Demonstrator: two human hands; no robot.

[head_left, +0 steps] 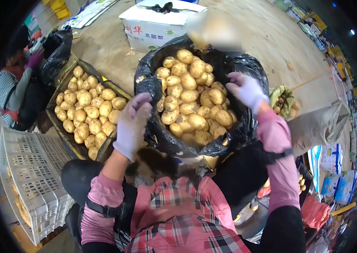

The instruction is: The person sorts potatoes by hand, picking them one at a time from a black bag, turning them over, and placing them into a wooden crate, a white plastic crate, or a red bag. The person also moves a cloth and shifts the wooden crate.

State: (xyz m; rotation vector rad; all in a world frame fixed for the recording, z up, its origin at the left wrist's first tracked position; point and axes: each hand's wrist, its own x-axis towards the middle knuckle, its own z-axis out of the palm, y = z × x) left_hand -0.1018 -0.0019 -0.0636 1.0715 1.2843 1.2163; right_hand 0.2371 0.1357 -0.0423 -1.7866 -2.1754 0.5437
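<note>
A black plastic bag (252, 69), its mouth rolled wide, stands between my knees, filled with yellow-skinned potatoes (189, 96) that carry patches of soil. My left hand (131, 126), in a pale glove, hovers at the bag's left rim with its fingers loosely stretched and slightly blurred. Nothing shows in it. On the opposite side my right hand (247, 90), gloved too, is over the bag's right edge, fingers bent but apart, and I see nothing in them. Left of the bag, a lined crate (64, 134) holds more potatoes (90, 110).
A white printed carton (155, 36) stands beyond the bag. White slatted plastic crates (37, 168) are at lower left. Another person (18, 80) sits at far left beside a dark bag (56, 55). A small sack of potatoes (283, 101) lies to the right, near a grey-covered block (317, 118).
</note>
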